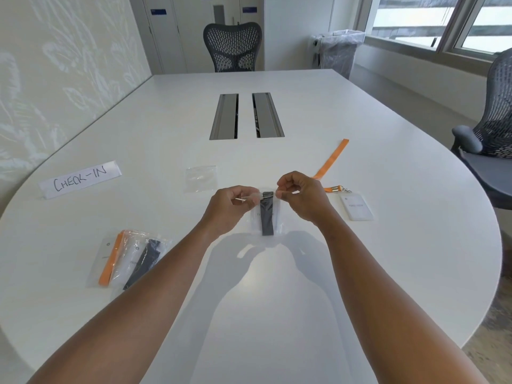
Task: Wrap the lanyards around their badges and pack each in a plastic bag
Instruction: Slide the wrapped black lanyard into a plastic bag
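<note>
A clear plastic bag [279,217] hangs above the white table [277,300], held at its top edge by both hands. Inside it is a white badge with a black lanyard [267,218] wrapped around it. My left hand [232,206] pinches the bag's top left corner and my right hand [302,198] pinches the top right. An orange lanyard [329,162] lies unwrapped to the right, clipped to a white badge [357,207]. One empty plastic bag [201,177] lies just beyond my hands. Two packed bags [130,259] rest at the front left.
A paper sign reading CHECK-IN [80,178] stands at the left. Two cable hatches [246,115] sit in the table's middle. Office chairs stand at the far end [232,45] and the right side [496,134]. A lined bin [338,51] stands by the window.
</note>
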Tool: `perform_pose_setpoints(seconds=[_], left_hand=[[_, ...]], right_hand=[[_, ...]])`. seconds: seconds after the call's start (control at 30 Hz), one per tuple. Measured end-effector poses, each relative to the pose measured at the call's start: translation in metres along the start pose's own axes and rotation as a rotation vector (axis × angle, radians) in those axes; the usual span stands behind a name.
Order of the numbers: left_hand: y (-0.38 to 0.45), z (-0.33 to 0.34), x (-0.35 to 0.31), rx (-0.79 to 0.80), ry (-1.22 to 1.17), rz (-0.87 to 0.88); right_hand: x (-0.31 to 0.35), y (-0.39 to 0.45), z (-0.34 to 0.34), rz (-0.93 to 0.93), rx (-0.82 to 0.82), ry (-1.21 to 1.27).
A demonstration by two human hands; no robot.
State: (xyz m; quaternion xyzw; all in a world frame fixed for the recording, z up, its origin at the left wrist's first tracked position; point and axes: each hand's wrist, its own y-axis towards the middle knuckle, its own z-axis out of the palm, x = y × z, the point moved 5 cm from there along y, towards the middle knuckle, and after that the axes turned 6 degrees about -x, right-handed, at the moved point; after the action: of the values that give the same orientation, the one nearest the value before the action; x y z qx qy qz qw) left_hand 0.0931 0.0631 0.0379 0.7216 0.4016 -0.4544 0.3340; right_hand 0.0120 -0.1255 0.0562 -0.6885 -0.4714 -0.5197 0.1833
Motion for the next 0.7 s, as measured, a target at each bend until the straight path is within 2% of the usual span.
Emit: perform_pose_setpoints(seconds=[0.33, 0.53, 0.7], left_hand=[[0.003, -0.007, -0.007, -0.117, 0.144, 0.070], [0.004, -0.005, -0.009, -0.077, 0.116, 0.101], [0.002, -0.006, -0.009, -0.040, 0.030, 0.100]], right_hand=[[0.020, -0.005, 0.009, -0.094, 0.203, -0.127], [0.030, -0.007, 0.011, -0.142, 0.304, -0.209], [0.032, -0.005, 0.012, -0.126, 0.318, -0.215]])
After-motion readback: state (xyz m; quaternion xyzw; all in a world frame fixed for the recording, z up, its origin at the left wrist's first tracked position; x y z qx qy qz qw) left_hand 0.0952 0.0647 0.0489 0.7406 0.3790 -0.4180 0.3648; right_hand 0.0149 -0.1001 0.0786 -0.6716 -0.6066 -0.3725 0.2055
